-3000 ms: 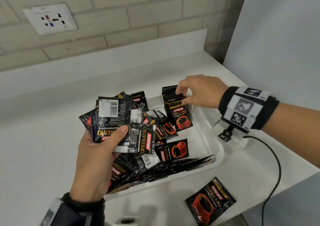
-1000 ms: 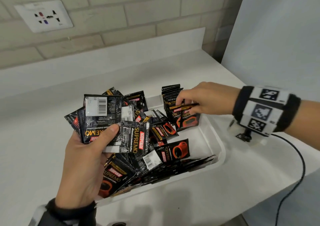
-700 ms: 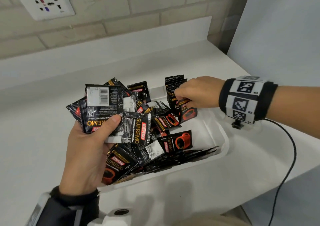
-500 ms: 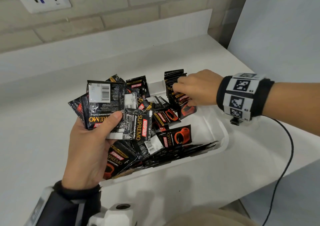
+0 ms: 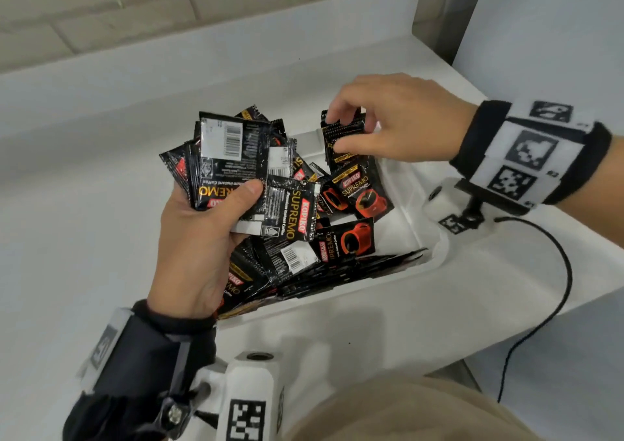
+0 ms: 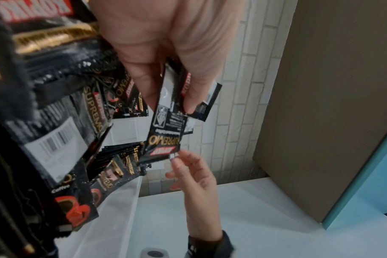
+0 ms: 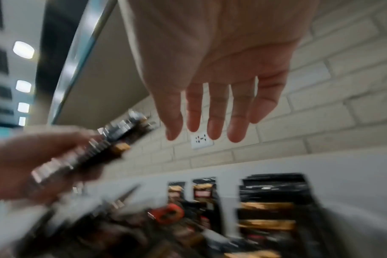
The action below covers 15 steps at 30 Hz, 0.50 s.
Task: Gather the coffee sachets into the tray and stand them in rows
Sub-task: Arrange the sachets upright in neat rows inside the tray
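A fanned bunch of black Kopiko Supremo sachets (image 5: 233,167) is gripped in the left hand (image 5: 199,248), the thumb pressed across the front sachet and the fingers curled behind the bunch; in the left wrist view the same bunch (image 6: 166,111) is seen pinched between thumb and fingers. The bunch is held above the left part of a white tray (image 5: 415,211), which is set on a white countertop (image 5: 84,238) below a pale brick wall (image 5: 135,11). The right hand (image 5: 398,119) is seen above the tray's far end with nothing held: its fingers are loosely spread and slightly bent, and in the right wrist view (image 7: 212,73) they are shown extended with gaps between them. Just below those fingers a row of upright sachets (image 5: 344,136) is stood against the tray's far wall. Whether the fingertips touch the row cannot be told. Loose sachets (image 5: 354,238) are heaped in the middle of the tray, and further ones are laid on edge along its near wall (image 5: 354,271). A black cable (image 5: 553,292) is trailed across the counter from the right wrist band (image 5: 526,157).
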### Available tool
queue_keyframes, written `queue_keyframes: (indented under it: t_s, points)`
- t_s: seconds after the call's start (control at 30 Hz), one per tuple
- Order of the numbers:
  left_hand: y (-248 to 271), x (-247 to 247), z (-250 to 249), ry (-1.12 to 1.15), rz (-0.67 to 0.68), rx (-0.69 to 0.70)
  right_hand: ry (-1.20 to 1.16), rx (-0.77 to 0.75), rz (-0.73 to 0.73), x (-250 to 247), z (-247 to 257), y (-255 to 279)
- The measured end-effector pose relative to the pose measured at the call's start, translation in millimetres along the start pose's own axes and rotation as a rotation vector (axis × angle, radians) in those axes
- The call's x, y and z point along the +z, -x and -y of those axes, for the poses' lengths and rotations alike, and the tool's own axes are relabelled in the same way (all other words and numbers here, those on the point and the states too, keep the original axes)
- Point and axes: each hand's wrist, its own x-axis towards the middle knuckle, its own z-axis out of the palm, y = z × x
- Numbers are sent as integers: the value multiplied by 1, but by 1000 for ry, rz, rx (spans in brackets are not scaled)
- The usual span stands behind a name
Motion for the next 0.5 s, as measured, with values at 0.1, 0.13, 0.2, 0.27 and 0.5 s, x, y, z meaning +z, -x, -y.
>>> queue_keyframes:
  t_s: [0.1, 0.13, 0.2, 0.27, 0.5]
  points:
    - [-3, 9, -3, 7, 7, 25, -367, 37, 46, -2, 25, 4]
    - [-3, 13, -3, 2, 22, 30, -424, 52, 62, 0, 30, 6]
    - [-2, 19, -2, -2, 62, 27, -506, 84, 68, 7, 36, 7]
    - [-1, 22, 1, -9, 85, 6, -575, 125, 65, 13, 35, 7]
    - [1, 16, 16, 27, 171, -137, -816, 250, 209, 26, 22, 9]
